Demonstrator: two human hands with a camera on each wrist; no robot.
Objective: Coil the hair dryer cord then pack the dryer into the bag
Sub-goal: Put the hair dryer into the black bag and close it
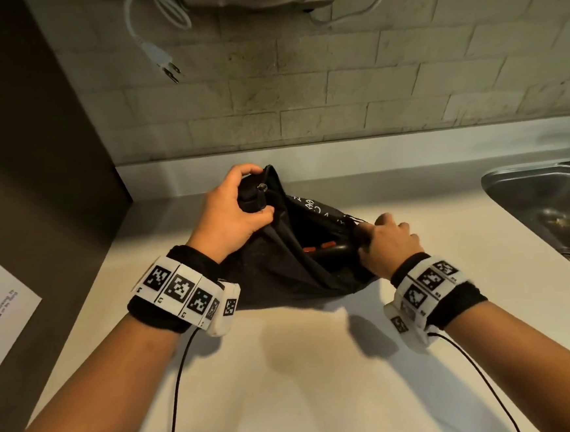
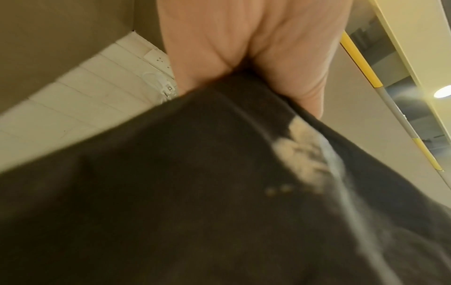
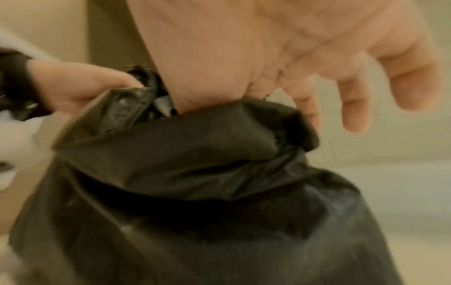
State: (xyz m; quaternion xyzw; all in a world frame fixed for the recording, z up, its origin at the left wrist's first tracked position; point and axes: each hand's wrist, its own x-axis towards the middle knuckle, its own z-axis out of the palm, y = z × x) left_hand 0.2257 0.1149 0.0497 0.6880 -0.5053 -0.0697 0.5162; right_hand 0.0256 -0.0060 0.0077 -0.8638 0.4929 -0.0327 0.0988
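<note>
Black bag (image 1: 275,278) (dryer (image 1: 330,251) inside) gripped by left hand (image 1: 232,213) and right hand (image 1: 389,241).

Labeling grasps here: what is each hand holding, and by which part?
Both hold the black bag by its mouth: left hand grips the far, gathered end of the rim, right hand pinches the rim's near right edge. The dryer lies inside, unheld.

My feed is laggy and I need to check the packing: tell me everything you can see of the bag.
The bag is black, thin, crinkly fabric with white print inside its mouth and a drawstring rim. It rests on the white counter, mouth held open. The left hand grips the far rim bunched; the right hand pinches the near rim. A dark dryer with orange marks shows inside.
</note>
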